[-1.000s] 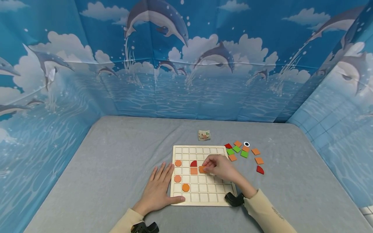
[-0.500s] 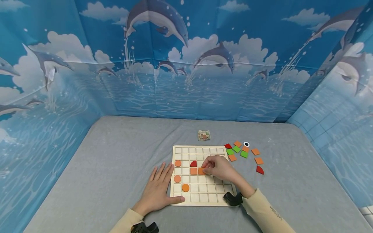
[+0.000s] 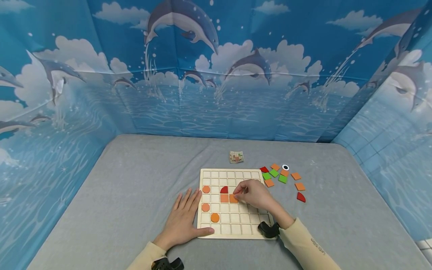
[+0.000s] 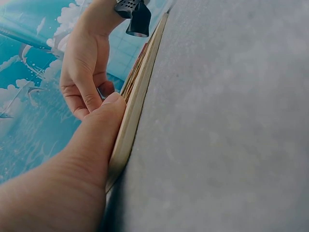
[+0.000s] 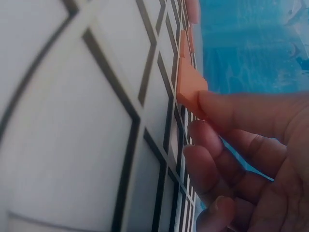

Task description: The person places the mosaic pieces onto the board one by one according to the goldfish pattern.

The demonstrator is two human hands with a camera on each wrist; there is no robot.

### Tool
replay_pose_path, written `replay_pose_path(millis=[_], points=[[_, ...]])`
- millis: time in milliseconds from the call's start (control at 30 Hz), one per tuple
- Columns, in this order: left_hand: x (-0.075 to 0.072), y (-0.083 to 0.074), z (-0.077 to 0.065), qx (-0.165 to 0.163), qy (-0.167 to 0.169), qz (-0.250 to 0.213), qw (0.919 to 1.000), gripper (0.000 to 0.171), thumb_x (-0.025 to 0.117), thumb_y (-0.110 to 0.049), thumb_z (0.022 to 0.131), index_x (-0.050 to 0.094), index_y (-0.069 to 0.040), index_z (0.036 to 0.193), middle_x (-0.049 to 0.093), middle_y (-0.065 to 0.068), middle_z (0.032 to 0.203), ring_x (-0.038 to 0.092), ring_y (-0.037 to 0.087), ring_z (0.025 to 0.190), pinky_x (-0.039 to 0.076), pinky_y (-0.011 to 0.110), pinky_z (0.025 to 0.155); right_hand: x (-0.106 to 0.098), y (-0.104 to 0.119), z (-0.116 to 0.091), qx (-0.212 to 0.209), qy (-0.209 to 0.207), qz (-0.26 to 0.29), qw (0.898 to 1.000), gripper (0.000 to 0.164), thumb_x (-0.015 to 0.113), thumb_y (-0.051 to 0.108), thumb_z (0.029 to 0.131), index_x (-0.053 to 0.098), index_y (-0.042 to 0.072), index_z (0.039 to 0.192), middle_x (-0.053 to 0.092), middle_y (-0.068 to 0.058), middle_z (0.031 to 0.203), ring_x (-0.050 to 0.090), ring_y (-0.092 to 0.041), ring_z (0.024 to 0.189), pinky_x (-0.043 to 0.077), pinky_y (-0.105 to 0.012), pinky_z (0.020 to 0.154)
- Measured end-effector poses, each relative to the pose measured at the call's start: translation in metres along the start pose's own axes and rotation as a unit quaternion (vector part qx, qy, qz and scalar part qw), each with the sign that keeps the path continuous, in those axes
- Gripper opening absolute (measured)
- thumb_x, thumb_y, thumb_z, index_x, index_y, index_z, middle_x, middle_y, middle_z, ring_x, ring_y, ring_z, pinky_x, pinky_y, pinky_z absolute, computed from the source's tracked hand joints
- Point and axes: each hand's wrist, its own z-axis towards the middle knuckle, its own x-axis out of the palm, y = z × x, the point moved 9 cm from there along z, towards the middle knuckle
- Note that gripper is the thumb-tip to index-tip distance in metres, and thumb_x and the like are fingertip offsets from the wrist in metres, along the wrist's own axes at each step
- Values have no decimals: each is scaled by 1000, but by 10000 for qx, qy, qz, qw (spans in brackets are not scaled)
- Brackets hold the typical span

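Note:
A pale wooden grid board (image 3: 235, 228) lies on the grey cloth. My left hand (image 3: 182, 219) rests at its left side with fingers spread, thumb lying over the front left corner. Over the board's middle, my right hand (image 3: 253, 194) pinches an orange square tile (image 3: 233, 198) at its right side. That tile (image 5: 190, 87) sits at a grid cell, right beside another orange square tile (image 3: 224, 198). Just behind the second tile is a red quarter-round piece (image 3: 224, 189). Orange discs (image 3: 215, 217) occupy cells on the left part of the board.
Right of the board lie loose orange squares (image 3: 296, 176), green squares (image 3: 282, 179), red quarter-round pieces (image 3: 301, 197) and a black-and-white ring piece (image 3: 285, 167). A small patterned card (image 3: 236, 156) is behind the board. Dolphin-print curtains (image 3: 216, 105) surround the table.
My right hand has lowered the orange square slightly toward me and left, so it now lines up beside the other orange square. The left hand has stayed still.

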Motion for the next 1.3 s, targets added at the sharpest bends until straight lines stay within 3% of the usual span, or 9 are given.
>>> replay_pose_path(millis=[467,800,1300], points=[[0,0,-1,78,-145,14,9999,115,47,-84,72,23,-3,150,23,10,155,12,30,142,6,48,112,1,5,1,-42,-118,-306,9995,13,76,13,81,69,21,73,56,12,64,49,-9,57,41,-29,54],[4,3,0,-30,64,86,9999,116,44,-86,71,18,-7,152,17,5,157,7,25,143,1,44,113,2,5,2,-60,-91,-220,9997,14,76,11,80,67,19,72,55,11,63,49,-10,57,41,-29,55],[2,1,0,-36,100,89,9999,116,44,-86,71,18,-7,152,17,6,157,7,25,143,2,45,113,3,2,-1,108,-43,-206,9997,13,77,14,80,67,18,72,56,10,64,48,-10,58,40,-29,56]])
